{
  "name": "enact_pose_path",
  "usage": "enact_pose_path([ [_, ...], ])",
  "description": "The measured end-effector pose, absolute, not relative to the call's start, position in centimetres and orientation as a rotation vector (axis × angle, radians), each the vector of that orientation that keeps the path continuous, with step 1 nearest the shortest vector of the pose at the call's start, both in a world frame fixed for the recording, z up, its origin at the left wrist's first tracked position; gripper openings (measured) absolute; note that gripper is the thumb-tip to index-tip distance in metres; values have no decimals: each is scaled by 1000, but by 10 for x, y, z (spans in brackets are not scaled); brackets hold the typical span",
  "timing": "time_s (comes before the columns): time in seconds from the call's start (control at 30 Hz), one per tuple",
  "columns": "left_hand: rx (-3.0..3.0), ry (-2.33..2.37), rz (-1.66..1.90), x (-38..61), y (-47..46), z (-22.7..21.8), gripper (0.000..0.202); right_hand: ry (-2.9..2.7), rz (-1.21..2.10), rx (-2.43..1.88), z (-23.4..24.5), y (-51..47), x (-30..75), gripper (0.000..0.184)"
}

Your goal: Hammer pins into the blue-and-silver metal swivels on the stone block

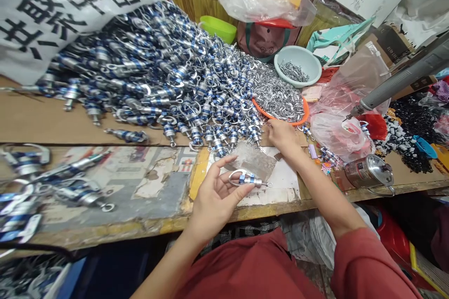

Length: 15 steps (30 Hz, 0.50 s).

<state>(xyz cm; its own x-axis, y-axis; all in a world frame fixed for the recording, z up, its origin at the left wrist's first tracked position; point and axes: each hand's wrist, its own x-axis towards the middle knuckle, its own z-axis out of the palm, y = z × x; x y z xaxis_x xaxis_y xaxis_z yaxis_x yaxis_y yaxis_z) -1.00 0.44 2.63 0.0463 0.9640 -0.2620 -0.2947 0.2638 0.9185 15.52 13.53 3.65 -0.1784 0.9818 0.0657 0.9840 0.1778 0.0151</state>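
Note:
Between the thumb and fingers of my left hand [218, 196] lies a small blue-and-silver metal piece with a curved clip and an end ring, like a keychain [248, 179]. A flat grey metal block [253, 162] rests on the bench just beyond it. My right hand [281, 136] reaches down at the front edge of an orange-rimmed tray [304, 113] heaped with small silver metal parts [277, 96]. Its fingers are bent and their tips are hidden, so what they hold, if anything, does not show.
A large pile of similar blue-and-silver pieces [168, 70] covers the bench's back left. A pale blue bowl [312, 67] holds metal parts behind the tray. At right stand a lidded metal cup [368, 173] and a grey power-tool-like rod [403, 72] slanting in.

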Motion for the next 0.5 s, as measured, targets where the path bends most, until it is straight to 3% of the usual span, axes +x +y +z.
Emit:
enact_pose_path([
  [0.27,781,1096,1004,-17,14,26,72,-2537,-191,-2001,25,146,137,27],
  [0.5,742,1040,996,-18,15,27,68,-2575,-73,-1941,32,134,169,22],
])
